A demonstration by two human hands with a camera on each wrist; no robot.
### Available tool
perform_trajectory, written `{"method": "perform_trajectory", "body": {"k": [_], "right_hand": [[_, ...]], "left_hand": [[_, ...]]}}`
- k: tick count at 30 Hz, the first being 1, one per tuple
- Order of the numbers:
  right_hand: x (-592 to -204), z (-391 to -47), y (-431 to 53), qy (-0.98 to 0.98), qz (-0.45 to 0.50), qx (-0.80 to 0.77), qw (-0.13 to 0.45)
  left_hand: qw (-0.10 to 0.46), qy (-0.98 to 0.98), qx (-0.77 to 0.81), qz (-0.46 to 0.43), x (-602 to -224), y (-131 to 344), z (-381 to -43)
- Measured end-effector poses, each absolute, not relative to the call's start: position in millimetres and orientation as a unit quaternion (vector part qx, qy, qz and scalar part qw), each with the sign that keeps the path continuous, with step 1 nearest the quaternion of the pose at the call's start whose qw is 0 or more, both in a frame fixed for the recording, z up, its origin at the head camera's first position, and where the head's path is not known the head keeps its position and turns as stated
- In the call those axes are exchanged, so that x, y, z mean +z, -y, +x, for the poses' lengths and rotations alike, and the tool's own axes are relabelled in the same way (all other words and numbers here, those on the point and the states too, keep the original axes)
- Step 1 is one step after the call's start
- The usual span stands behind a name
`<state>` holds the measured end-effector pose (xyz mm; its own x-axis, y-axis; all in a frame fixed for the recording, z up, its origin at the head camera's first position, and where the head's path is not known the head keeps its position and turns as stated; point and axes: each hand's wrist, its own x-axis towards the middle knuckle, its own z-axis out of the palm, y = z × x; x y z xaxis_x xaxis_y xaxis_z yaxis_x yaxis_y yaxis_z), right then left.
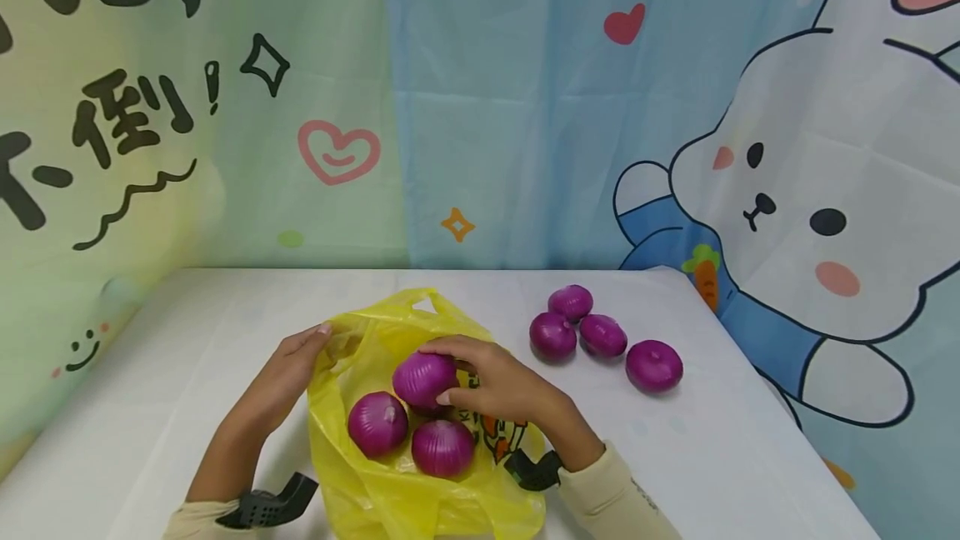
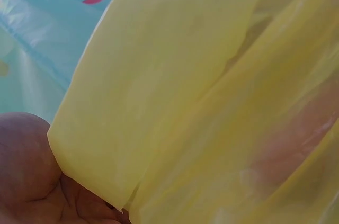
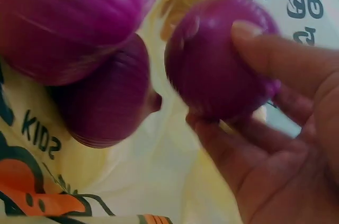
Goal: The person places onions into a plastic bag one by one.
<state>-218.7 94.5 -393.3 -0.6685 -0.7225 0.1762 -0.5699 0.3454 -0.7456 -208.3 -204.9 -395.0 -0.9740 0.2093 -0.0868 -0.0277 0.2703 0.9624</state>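
Note:
A yellow plastic bag (image 1: pixel 352 490) with printed lettering and a cartoon lies spread on the white table, its mouth held wide. My left hand (image 1: pixel 279 377) grips the bag's left rim; in the left wrist view its fingers show faintly through the plastic (image 2: pixel 143 91). Over the bag, my right hand (image 1: pixel 491 377) holds a red onion (image 1: pixel 422 377) between thumb and fingers, seen closely as the onion (image 3: pixel 212 62) in the right wrist view. Two more red onions, one on the left (image 1: pixel 377 424) and one nearer me (image 1: pixel 442 449), sit in the bag beside it.
Several red onions (image 1: pixel 552 337) stand grouped on the table (image 1: pixel 720 457) right of the bag, one of them (image 1: pixel 654 367) a little apart. Behind the table's back edge hangs a printed curtain (image 1: pixel 480 148) with a rabbit. Each wrist wears a black camera mount (image 1: pixel 273 507).

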Motion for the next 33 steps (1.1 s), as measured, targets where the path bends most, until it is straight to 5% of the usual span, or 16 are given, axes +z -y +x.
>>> {"method": "perform_trajectory", "body": {"k": [20, 33], "right_hand": [[-404.3, -226.5, -92.9, -0.881, -0.221, -0.418, -0.012], [-426.7, -229.9, -92.3, -0.915, -0.228, -0.328, 0.063]], "left_hand": [[0.112, -0.799, 0.588, 0.056, -396.7, 197.0, -207.3], [0.094, -0.783, 0.61, 0.073, -397.0, 200.0, -206.3]]}}
